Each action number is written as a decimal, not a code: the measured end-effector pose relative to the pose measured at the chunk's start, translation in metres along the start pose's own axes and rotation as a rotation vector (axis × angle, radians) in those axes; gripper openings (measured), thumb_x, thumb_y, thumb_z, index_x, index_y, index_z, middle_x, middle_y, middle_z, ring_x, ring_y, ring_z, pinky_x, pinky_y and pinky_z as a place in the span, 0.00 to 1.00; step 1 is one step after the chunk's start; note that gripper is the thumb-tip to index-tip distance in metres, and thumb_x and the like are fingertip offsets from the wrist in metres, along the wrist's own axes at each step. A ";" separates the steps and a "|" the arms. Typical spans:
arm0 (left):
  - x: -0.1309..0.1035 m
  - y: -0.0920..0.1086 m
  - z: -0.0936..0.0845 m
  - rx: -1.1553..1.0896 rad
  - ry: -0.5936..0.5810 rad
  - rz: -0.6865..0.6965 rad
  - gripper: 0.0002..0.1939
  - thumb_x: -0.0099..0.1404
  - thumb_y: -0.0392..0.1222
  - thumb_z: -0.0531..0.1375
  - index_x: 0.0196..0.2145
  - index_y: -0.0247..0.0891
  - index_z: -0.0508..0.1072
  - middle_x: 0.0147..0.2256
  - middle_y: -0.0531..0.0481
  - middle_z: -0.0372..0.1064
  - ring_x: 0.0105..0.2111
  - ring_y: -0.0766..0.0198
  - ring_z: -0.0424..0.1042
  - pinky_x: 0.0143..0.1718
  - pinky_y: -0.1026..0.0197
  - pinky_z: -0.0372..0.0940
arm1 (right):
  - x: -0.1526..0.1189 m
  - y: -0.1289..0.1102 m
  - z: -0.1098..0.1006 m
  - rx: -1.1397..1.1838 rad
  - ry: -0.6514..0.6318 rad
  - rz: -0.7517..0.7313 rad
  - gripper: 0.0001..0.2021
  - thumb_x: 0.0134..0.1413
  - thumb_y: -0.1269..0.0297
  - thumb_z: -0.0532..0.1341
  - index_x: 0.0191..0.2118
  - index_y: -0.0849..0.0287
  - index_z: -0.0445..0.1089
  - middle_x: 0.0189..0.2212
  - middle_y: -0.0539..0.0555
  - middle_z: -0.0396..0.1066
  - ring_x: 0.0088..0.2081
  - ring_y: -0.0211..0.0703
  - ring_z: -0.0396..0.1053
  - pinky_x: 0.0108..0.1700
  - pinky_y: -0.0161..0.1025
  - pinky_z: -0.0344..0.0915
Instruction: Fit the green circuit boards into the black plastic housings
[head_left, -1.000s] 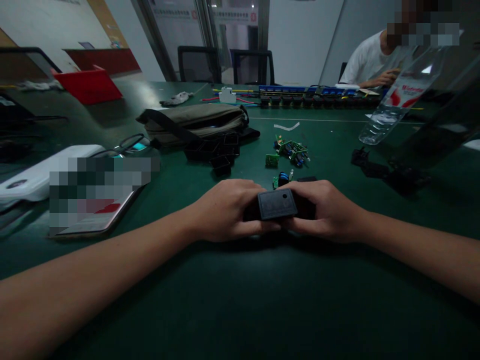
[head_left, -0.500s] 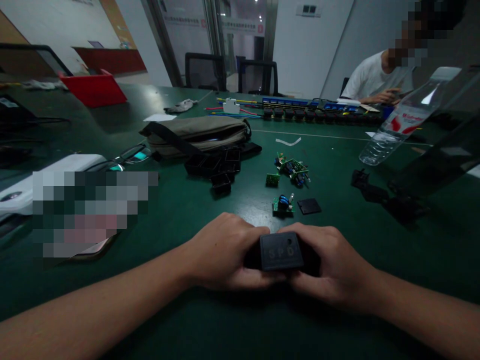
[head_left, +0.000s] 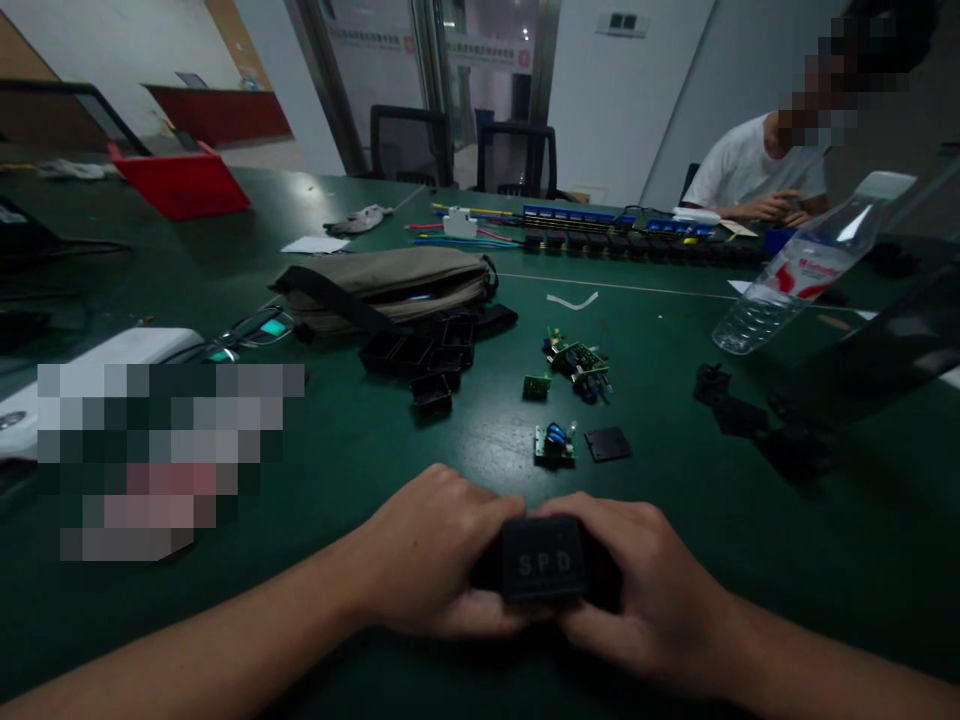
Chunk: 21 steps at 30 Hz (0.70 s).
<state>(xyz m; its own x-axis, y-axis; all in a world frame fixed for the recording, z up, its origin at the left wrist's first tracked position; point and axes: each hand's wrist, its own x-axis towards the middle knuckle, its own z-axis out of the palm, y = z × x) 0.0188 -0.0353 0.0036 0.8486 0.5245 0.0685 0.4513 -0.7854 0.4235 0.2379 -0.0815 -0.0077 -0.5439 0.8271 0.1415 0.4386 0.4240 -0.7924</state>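
Between my two hands is a small black plastic case (head_left: 543,562) with the letters SPD on its upper face. My left hand (head_left: 442,550) grips its left side, thumb and fingers closed round it. My right hand (head_left: 637,575) closes on the opposite side in the same way. The case's lower part is hidden by the hands. Just beyond them a green circuit board with a blue coil (head_left: 556,440) lies on the table, beside a flat black cover (head_left: 607,444). Farther off are a small green board (head_left: 536,386) and a pile of circuit boards (head_left: 579,362).
Black open cases (head_left: 431,390) lie by a grey-brown bag (head_left: 382,285). Dark pieces (head_left: 727,400) and a tilted plastic bottle (head_left: 817,260) are at right. Glasses (head_left: 255,330) and a white object (head_left: 112,370) lie left. A person in a white shirt (head_left: 739,165) sits across the green table (head_left: 337,440).
The view has tilted up a little, so things sit slightly lower. The case has tipped a little in my hands, and its SPD lettering shows more clearly. Both hands keep their hold.
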 end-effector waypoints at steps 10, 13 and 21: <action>0.001 -0.001 0.006 0.035 0.034 -0.009 0.20 0.56 0.61 0.60 0.29 0.40 0.66 0.21 0.53 0.70 0.19 0.61 0.71 0.19 0.60 0.55 | -0.001 0.002 0.003 -0.035 0.027 -0.029 0.19 0.42 0.69 0.60 0.45 0.58 0.69 0.34 0.54 0.78 0.31 0.46 0.76 0.31 0.38 0.71; 0.001 -0.001 0.007 0.028 0.041 -0.010 0.20 0.56 0.61 0.61 0.29 0.40 0.67 0.20 0.54 0.70 0.19 0.62 0.71 0.18 0.60 0.55 | -0.001 0.002 0.003 -0.054 0.014 -0.003 0.19 0.42 0.69 0.60 0.45 0.57 0.69 0.34 0.54 0.78 0.30 0.46 0.76 0.30 0.39 0.71; 0.003 -0.002 0.001 0.031 0.055 -0.015 0.19 0.57 0.60 0.61 0.30 0.39 0.68 0.20 0.54 0.68 0.19 0.65 0.67 0.19 0.62 0.54 | 0.000 -0.002 0.000 -0.118 -0.019 0.020 0.17 0.46 0.69 0.60 0.46 0.59 0.69 0.28 0.51 0.75 0.24 0.42 0.71 0.26 0.38 0.65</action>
<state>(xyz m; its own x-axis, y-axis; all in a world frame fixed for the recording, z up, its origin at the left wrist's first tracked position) 0.0209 -0.0328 0.0018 0.8258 0.5527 0.1120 0.4728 -0.7867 0.3969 0.2370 -0.0819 -0.0058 -0.5475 0.8290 0.1139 0.5303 0.4490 -0.7192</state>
